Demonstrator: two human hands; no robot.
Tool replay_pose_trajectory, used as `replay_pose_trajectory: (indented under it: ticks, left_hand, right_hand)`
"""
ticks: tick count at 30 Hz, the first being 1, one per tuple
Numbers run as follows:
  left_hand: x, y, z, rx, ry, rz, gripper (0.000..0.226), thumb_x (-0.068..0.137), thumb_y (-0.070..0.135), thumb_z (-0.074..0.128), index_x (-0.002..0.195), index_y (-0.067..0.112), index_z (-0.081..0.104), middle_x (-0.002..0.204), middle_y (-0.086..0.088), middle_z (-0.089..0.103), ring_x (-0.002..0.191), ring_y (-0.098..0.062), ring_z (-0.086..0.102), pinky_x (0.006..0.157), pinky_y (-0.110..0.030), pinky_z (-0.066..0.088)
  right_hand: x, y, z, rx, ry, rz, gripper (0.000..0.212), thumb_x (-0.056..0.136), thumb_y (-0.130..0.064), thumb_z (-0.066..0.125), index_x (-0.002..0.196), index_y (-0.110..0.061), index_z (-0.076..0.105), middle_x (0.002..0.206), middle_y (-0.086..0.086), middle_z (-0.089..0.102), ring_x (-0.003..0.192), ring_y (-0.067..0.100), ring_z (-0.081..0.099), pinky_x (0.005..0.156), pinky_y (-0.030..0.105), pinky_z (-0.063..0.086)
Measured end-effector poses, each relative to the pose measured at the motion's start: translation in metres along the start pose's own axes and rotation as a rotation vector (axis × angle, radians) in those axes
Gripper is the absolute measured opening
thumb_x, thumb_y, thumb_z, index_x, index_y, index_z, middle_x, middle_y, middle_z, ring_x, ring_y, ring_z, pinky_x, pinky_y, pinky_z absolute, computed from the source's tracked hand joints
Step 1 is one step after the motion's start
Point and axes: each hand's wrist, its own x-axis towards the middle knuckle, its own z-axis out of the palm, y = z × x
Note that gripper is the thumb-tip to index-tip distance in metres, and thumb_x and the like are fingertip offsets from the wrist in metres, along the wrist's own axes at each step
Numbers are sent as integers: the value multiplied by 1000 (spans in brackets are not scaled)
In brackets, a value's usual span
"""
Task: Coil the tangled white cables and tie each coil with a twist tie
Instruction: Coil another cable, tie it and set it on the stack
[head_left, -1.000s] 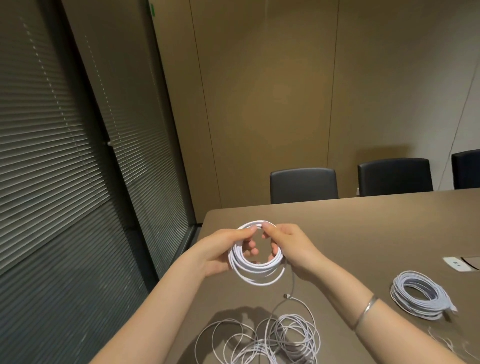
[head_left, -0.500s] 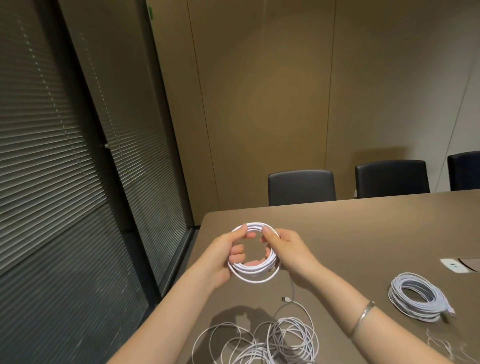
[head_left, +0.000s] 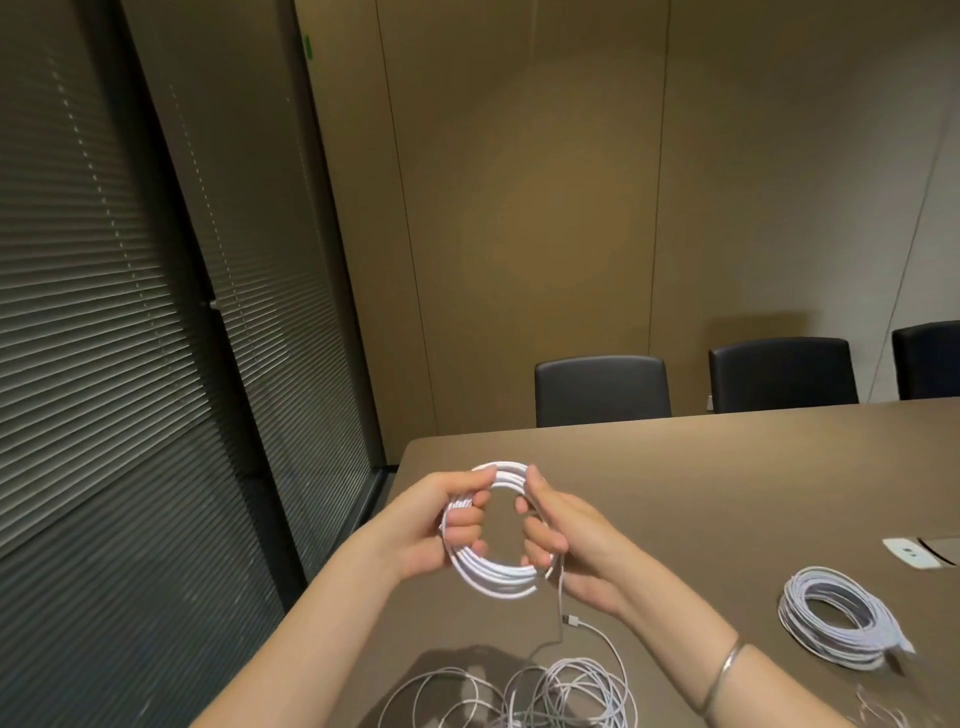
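I hold a round coil of white cable (head_left: 493, 579) upright above the brown table (head_left: 701, 483). My left hand (head_left: 431, 530) grips its left side, fingers curled through the ring. My right hand (head_left: 566, 540) grips its right side, thumb up at the top of the coil. A short tail with a plug (head_left: 571, 620) hangs from the coil's lower right. Below it, a loose tangle of white cables (head_left: 550, 696) lies at the table's near edge. A finished coil (head_left: 841, 623) lies flat on the right. Thin twist ties (head_left: 883, 712) lie at the bottom right, blurred.
Three dark chairs (head_left: 602, 389) stand along the table's far side. A white socket plate (head_left: 911, 553) sits in the table at the right. Dark blinds (head_left: 130, 338) cover the wall on the left, past the table's left edge.
Both hands have kept hold of the coil and shifted their grip a little round it. The view has tilted slightly.
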Motion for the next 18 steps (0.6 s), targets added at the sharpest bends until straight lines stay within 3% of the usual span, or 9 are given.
replay_pose_trajectory:
  ticks: [3,5,8,12,16,18]
  left_hand:
    - [-2,-1,3,-8,-35,-14,33,78,28,67,58,10,48,39,5,22,29,-8,18,37,-21,29]
    - [-3,-4,3,-55,-57,-16,41,77,39,67,57,10,47,38,5,21,29,-9,18,40,-22,23]
    - [-4,-8,-1,-93,-134,-39,59,86,57,57,55,9,43,37,2,25,29,-11,22,43,-25,31]
    - [-8,-13,-5,-114,-227,-28,52,88,48,56,53,11,44,38,1,31,32,-11,31,52,-27,41]
    - [-4,-22,2,-199,-153,38,48,90,42,58,55,12,44,45,0,39,40,-14,44,68,-33,44]
    - [-2,-20,6,-241,-104,51,46,89,42,60,56,15,43,44,3,35,37,-10,39,56,-27,43]
  right_hand:
    - [-1,-4,3,-131,44,31,64,81,-72,45,63,-11,49,38,-1,22,35,15,24,46,24,37]
    - [2,-6,4,-146,109,34,66,79,-74,46,54,-14,44,39,0,22,34,15,20,43,23,35]
    - [2,-6,0,-151,86,40,60,78,-69,55,52,-17,41,41,0,24,36,15,21,47,25,36]
    - [2,-7,-8,-109,-11,52,53,87,-56,55,53,-17,43,39,-2,24,35,12,22,51,26,37]
    - [7,-7,-9,-69,19,31,53,91,-51,53,52,-16,46,38,-2,26,34,11,23,46,24,33]
    - [12,-6,-10,-92,58,12,50,90,-52,54,57,-14,50,41,-1,30,36,13,27,47,25,35]
